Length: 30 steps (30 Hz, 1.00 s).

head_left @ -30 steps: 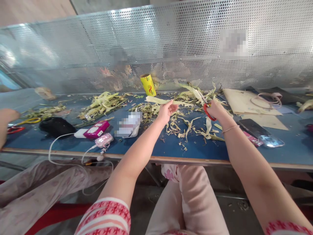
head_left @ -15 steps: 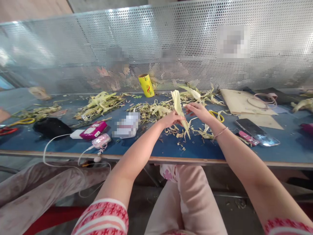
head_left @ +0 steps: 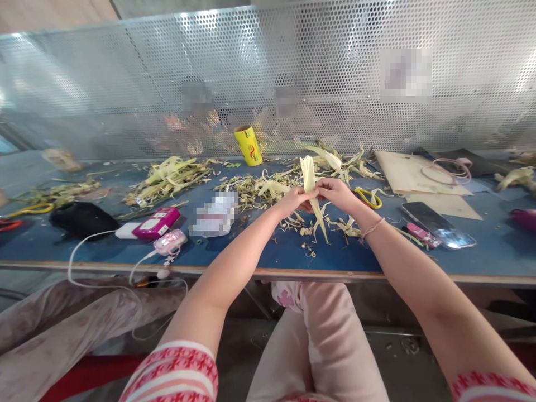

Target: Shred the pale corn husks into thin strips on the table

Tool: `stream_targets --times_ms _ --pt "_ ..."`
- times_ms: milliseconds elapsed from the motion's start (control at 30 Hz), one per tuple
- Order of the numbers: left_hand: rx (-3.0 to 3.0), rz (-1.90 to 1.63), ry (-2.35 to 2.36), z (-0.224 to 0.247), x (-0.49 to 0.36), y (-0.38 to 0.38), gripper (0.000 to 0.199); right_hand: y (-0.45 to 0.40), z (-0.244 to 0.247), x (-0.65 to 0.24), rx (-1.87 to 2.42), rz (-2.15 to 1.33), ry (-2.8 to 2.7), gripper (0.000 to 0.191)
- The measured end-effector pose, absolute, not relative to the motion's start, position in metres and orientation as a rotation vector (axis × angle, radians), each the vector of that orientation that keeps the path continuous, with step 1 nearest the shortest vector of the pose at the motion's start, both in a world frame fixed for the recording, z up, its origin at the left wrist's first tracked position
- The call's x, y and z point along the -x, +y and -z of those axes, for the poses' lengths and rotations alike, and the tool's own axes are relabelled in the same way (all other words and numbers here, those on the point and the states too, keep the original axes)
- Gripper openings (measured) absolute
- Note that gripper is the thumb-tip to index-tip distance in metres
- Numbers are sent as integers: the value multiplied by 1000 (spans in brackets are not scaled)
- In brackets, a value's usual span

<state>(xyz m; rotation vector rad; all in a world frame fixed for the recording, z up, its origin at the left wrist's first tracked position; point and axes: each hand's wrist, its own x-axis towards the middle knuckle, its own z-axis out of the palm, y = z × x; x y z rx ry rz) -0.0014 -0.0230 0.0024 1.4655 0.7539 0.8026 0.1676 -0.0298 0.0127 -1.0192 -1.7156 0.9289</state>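
Over the blue table, my left hand (head_left: pixel 298 200) pinches a pale yellow corn husk (head_left: pixel 307 172) around its middle. The husk stands nearly upright, its wide end up and its narrow tail hanging toward the table edge. My right hand (head_left: pixel 335 192) meets the left one, its thumb and fingers closed on the husk's right side. What exactly the right fingertips grip is partly hidden. Behind the hands lies a pile of husk scraps (head_left: pixel 245 190), with more pale husks (head_left: pixel 330 159) farther back. Yellow-handled scissors (head_left: pixel 368 198) lie just beyond my right wrist, partly covered.
A perforated metal screen (head_left: pixel 251 67) rises along the table's back, a yellow tube (head_left: pixel 248 146) before it. Leftward are a husk heap (head_left: pixel 171 176), a magenta device (head_left: pixel 157 223), a white cable and a black pouch (head_left: pixel 84 219). Rightward lie a phone (head_left: pixel 438 223) and cardboard (head_left: pixel 419 173). A person's legs show at left.
My right hand has moved left and closed on the husk beside my left hand; before, it was apart with loose fingers. The view has shifted slightly.
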Motion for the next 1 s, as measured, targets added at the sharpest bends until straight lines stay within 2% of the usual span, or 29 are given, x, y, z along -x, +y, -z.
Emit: stream_targets --times_ms 267,400,567,800,1000 --pt "-1342 -1288 848 -5 1 -14 24 -31 -11 -166 1016 -967 -1777 9" --pt "-1404 -1274 870 -2 1 -12 23 -31 -10 -168 1065 -981 -1826 19" --pt "-1572 -1238 850 2 -1 -12 18 -29 -12 -169 1132 -953 -1611 33" --pt "-1612 -1155 863 -1 -2 -18 10 -24 -14 -169 1058 -897 -1461 18" --pt "-1618 -1312 1019 -1 1 -7 12 -29 -18 -168 1060 -892 -1504 19"
